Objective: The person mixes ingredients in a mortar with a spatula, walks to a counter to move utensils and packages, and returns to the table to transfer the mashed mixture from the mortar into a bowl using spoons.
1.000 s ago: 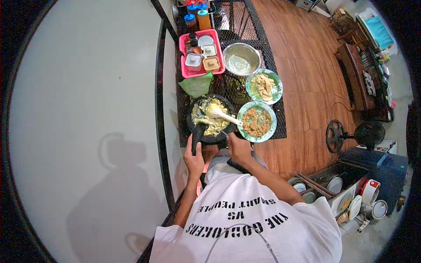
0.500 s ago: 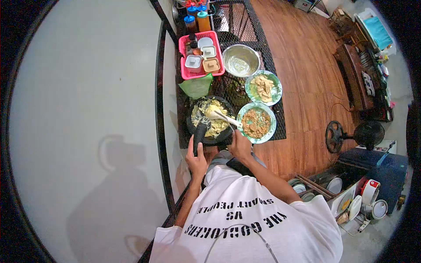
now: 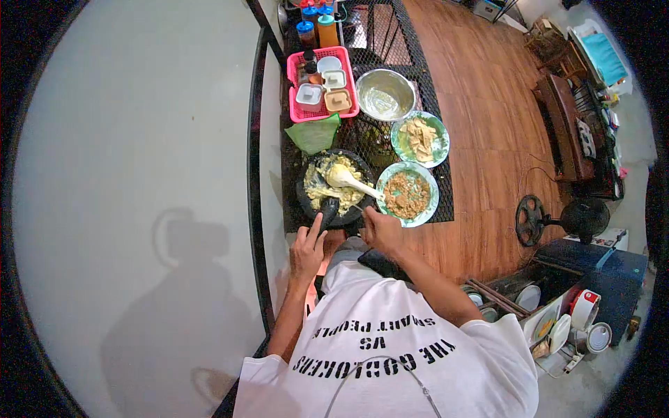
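Note:
A black stone mortar (image 3: 301, 202) holds chunky, pale yellow mashed food (image 3: 317, 182). My left hand (image 3: 306, 249) is wrapped round a dark pestle (image 3: 328, 209), whose head sits at the mortar's near side. At the mortar's near right edge, the closed fingers of my right hand (image 3: 380, 228) grip a thin metal utensil (image 3: 358, 207); its kind is hard to make out. A white ladle (image 3: 341, 177) lies across the food, its handle reaching the rim of a green-patterned plate (image 3: 433, 202) of brown crumbly food.
Beyond the mortar lie a green leaf piece (image 3: 313, 134) and a pink basket (image 3: 354, 83) of lidded tubs. A metal bowl (image 3: 404, 87) and a plate of pale pieces (image 3: 421, 139) stand at right. Sauce bottles (image 3: 327, 31) are at the back; a wall (image 3: 139, 139) borders the left.
My left hand has tilted and lowered the pestle, drawing its head toward the mortar's near edge. My right hand has shifted slightly left with the metal utensil. The ladle stays in the mortar.

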A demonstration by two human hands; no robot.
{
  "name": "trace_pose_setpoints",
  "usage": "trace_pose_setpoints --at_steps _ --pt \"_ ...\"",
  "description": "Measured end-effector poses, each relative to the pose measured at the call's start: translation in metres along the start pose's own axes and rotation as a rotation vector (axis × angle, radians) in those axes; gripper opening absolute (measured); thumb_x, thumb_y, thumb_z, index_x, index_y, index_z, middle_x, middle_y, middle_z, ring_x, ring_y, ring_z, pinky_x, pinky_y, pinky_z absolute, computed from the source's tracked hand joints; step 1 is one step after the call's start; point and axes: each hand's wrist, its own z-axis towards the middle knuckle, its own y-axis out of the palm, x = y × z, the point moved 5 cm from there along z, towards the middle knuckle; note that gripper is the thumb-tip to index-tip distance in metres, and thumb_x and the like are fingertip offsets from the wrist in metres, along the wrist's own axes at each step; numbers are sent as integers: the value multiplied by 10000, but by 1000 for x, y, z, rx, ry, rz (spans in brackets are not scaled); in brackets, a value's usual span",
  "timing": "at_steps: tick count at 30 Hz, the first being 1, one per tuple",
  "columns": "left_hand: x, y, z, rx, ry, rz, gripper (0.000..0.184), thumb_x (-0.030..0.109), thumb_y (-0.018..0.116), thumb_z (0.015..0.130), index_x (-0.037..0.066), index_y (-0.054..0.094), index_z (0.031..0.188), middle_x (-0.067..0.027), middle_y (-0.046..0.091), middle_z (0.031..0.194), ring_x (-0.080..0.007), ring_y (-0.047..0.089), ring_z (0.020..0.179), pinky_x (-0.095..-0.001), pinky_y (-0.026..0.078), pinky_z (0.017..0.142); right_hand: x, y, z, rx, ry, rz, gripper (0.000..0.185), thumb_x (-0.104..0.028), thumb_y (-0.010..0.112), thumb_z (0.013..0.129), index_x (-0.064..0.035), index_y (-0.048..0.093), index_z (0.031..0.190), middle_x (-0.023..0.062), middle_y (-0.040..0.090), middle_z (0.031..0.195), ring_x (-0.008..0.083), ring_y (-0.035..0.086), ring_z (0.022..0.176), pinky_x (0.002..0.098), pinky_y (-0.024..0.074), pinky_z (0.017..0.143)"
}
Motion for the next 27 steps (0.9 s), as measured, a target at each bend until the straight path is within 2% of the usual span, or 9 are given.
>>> trace_pose_setpoints --at_steps 2,4,6,8,11,15,18,23,27 --pt "0 1 0 -18 30 10 463 105 633 872 140 539 1324 -132 465 777 -309 533 654 -409 461 572 18 6 8 -71 20 -110 130 -219 540 907 -99 536 856 168 576 600 398 586 565 504 429 496" --pt "1 -2 2 -30 14 8 472 94 637 861 152 545 1320 -131 465 773 -310 523 661 -408 453 591 17 -4 19 11 29 -174 162 -252 555 893 -101 560 836 171 573 592 401 583 558 504 434 498" --pt "1 -5 1 -55 -2 3 481 84 640 849 164 551 1315 -129 465 768 -312 512 667 -407 446 610 11 -17 20 9 0 -76 191 -290 566 886 -107 587 833 171 572 588 394 583 547 500 440 498" --pt "4 -9 8 -60 11 -9 481 80 648 838 177 565 1301 -131 462 782 -318 518 683 -414 447 617 0 -23 27 -104 -168 -55 191 -303 575 880 -116 601 855 166 570 582 382 586 538 496 446 501" --pt "9 -14 15 -99 26 31 480 75 649 831 182 574 1292 -131 456 794 -321 520 695 -421 447 625 17 -19 41 -135 -243 -195 191 -306 568 887 -123 616 857 163 573 578 371 589 533 490 445 495" --pt "13 -17 19 -48 66 13 483 69 647 827 188 576 1290 -129 444 790 -323 517 704 -423 445 631 20 -35 61 -64 -249 -235 198 -302 567 895 -115 605 840 136 587 574 350 585 510 474 439 470" --pt "17 -21 21 -72 48 8 493 67 648 824 196 572 1294 -129 432 787 -326 515 708 -426 443 637 -7 -39 50 -37 -476 -220 190 -251 607 866 -104 543 763 117 573 562 333 578 498 444 432 446" --pt "16 -18 20 -98 47 37 512 38 631 813 198 573 1295 -132 427 804 -326 517 741 -430 443 654 16 -33 56 12 -319 -236 150 -189 622 853 -92 555 761 124 560 587 330 564 509 451 410 456" --pt "16 -18 20 -109 41 8 517 29 622 811 196 571 1297 -135 427 807 -329 521 755 -429 451 674 8 -34 43 95 -531 -191 204 -210 604 876 -82 529 735 123 533 559 334 547 487 457 397 440"
